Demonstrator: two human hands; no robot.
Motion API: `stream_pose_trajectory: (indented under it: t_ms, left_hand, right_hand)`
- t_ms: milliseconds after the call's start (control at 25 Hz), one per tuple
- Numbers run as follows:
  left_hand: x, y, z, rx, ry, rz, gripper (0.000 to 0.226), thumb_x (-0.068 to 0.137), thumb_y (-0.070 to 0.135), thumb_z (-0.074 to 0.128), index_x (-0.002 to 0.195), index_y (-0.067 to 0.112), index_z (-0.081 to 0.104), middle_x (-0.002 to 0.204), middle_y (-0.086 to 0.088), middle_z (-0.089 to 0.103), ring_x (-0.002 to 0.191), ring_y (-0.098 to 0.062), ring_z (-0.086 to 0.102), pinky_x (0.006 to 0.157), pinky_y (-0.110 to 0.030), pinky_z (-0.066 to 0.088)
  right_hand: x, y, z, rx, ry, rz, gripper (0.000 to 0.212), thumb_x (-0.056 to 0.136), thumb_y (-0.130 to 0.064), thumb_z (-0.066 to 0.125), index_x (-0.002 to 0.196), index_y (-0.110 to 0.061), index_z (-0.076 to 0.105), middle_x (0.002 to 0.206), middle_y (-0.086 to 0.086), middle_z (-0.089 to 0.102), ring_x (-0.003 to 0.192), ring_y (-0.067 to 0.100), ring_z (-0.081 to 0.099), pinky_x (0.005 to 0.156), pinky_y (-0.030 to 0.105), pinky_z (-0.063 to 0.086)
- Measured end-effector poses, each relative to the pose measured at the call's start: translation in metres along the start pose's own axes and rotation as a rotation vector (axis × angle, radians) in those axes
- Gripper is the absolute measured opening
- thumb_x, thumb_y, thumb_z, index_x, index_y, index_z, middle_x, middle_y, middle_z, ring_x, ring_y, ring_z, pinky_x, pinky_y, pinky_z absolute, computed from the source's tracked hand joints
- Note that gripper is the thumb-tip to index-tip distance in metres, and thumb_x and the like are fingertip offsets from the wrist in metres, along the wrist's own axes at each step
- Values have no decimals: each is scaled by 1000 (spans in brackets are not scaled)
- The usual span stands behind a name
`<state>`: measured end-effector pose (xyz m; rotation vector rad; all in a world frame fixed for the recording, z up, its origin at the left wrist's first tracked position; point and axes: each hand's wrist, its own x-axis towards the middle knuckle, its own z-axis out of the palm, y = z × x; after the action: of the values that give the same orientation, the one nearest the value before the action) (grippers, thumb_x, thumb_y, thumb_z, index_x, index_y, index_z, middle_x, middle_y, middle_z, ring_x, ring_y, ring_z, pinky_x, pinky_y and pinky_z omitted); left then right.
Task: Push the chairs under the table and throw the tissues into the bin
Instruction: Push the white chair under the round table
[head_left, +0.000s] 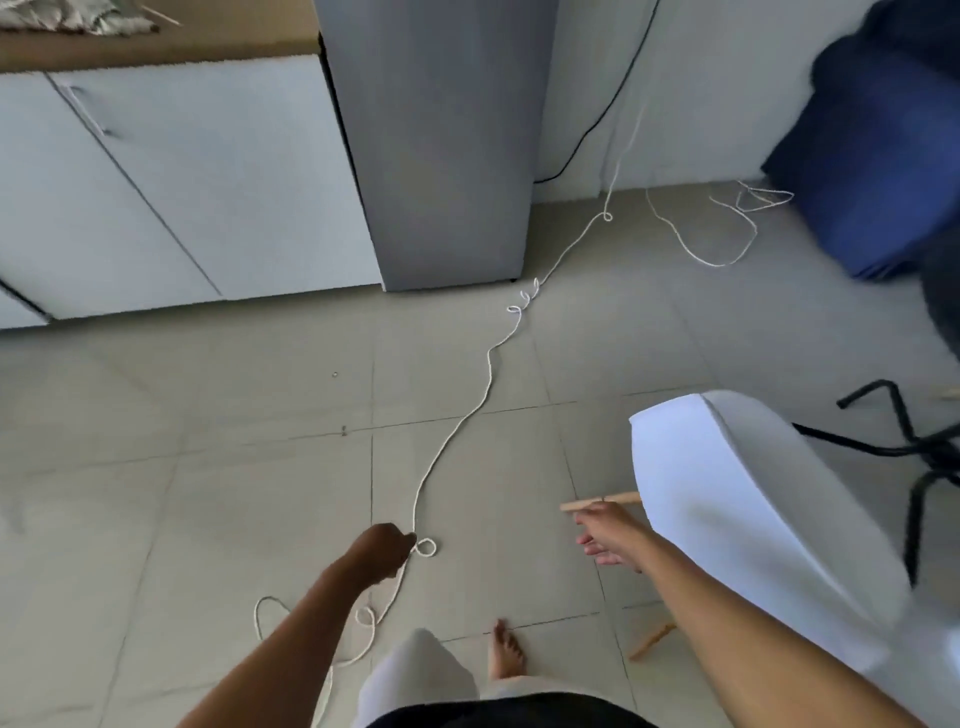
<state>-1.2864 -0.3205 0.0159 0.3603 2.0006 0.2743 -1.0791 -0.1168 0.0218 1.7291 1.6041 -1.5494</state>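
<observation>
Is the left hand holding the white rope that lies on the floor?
Yes, the left hand grips the white rope near a small loop, and the rope runs away across the floor tiles.

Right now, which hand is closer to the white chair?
Right. The right hand hangs just beside the white chair; the left hand is farther off, gripping the white cord.

Single head-worn wide-angle view, steeply downward over both arms onto the tiled floor (208, 493).

— What's in the hands?
— The left hand (382, 551) grips a white cord (488, 364) trailing across the tiled floor (208, 467); the right hand (608, 535) hangs loose beside a white chair (727, 499).
</observation>
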Motion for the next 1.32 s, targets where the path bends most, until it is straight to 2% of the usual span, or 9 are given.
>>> stream_pose_trajectory:
  t_ms: [80, 200, 280, 400, 480, 640, 840, 1080, 1320]
  left_hand:
    - [22, 42, -17, 167, -52, 58, 30, 98, 24, 38, 74, 13, 53, 67, 1, 49, 101, -36, 66, 51, -20, 38]
    - [48, 99, -34, 388, -93, 194, 26, 97, 28, 40, 78, 13, 51, 100, -13, 68, 113, -30, 63, 78, -28, 53]
    - [61, 127, -38, 483, -142, 296, 25, 97, 28, 43, 78, 13, 49, 104, -22, 69, 92, -25, 66, 83, -37, 52]
    - [74, 163, -43, 426, -272, 421, 37, 95, 19, 54, 60, 14, 42, 42, 0, 56, 36, -9, 48, 41, -18, 40]
    - [71, 190, -37, 523, -337, 468, 33, 95, 22, 52, 64, 16, 44, 46, 3, 49, 35, -7, 42, 38, -15, 29]
    - [37, 251, -1, 541, -395, 668, 17, 94, 28, 52, 90, 12, 55, 72, -8, 53, 61, -20, 51, 55, -24, 38]
    - [-33, 312, 43, 279, -373, 885, 73, 87, 47, 56, 148, 26, 21, 150, -15, 36, 134, -29, 42, 110, -48, 39]
    - [-83, 337, 74, -371, -595, 292, 63, 88, 32, 62, 143, 21, 34, 157, -8, 18, 141, -36, 25, 103, -50, 42]
    - [-92, 342, 84, -614, -695, 168, 50, 88, 15, 48, 137, 9, 40, 133, -14, 52, 107, -33, 58, 90, -44, 51]
  right_hand:
    - [0, 9, -9, 151, 69, 65, 14, 95, -22, 38, 95, -16, 51, 72, 4, 53, 56, 14, 45, 59, 23, 38]
    - [-16, 25, -21, 447, 180, 202, 21, 94, -11, 38, 76, -10, 49, 55, 4, 49, 43, 13, 43, 52, 21, 29]
    - [-35, 36, -20, 581, 276, 257, 24, 92, -6, 39, 70, -9, 48, 53, 5, 50, 42, 14, 45, 50, 21, 31]
    - [-76, 45, -9, 887, 441, 295, 11, 91, -7, 44, 87, -7, 54, 66, 7, 52, 54, 16, 47, 54, 22, 36]
    - [-102, 51, -6, 1033, 521, 284, 11, 94, -11, 45, 96, -7, 54, 72, 8, 56, 62, 18, 51, 58, 24, 39]
    - [-148, 68, -13, 1252, 773, 209, 13, 93, -17, 50, 102, -10, 57, 82, 7, 60, 72, 18, 56, 64, 27, 45]
    - [-182, 99, -51, 1661, 1001, -1, 20, 92, -15, 54, 111, -11, 58, 90, 7, 57, 74, 16, 53, 78, 31, 48]
    - [-189, 97, -96, 1813, 734, 12, 61, 91, -17, 54, 146, -11, 27, 154, 14, 24, 140, 33, 29, 93, 41, 42]
    - [-174, 74, -111, 2333, 543, -154, 40, 93, -14, 44, 133, -10, 42, 136, 17, 46, 122, 32, 49, 107, 43, 36]
